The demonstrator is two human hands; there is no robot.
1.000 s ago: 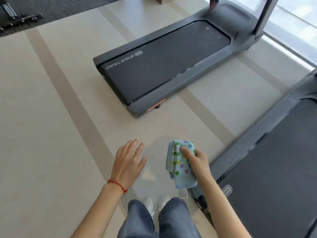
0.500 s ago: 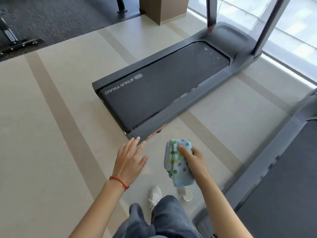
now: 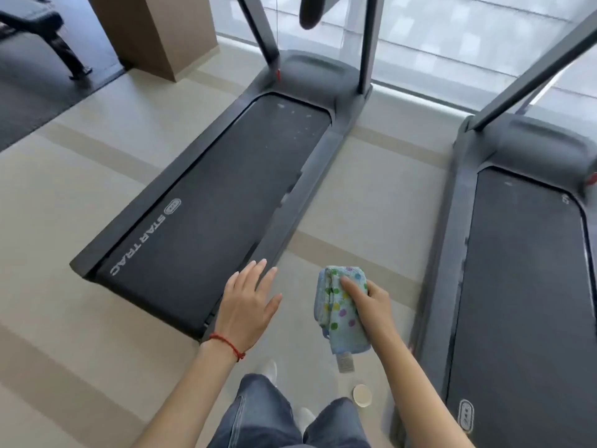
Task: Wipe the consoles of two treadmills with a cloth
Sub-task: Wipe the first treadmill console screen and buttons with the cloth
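Note:
Two dark grey treadmills stand side by side on the pale floor. The left treadmill (image 3: 226,195) runs away toward the window, and the right treadmill (image 3: 529,270) fills the right edge. Their consoles are out of frame above; only the uprights and a dark handle end (image 3: 310,11) show. My right hand (image 3: 368,302) grips a folded light-blue cloth with coloured dots (image 3: 339,308), held in the gap between the two decks. Beside it my left hand (image 3: 248,302) hovers with straight spread fingers, holding nothing, over the near corner of the left deck.
A small round cap-like disc (image 3: 361,395) lies on the floor by my feet. A brown column (image 3: 155,30) stands at the back left, with a black bench frame (image 3: 48,30) on dark matting beyond it. A glass window wall runs behind the treadmills.
The view has lifted and swung toward the window, so both treadmills now point away from me. I have stepped forward into the gap between them. Both hands keep their pose.

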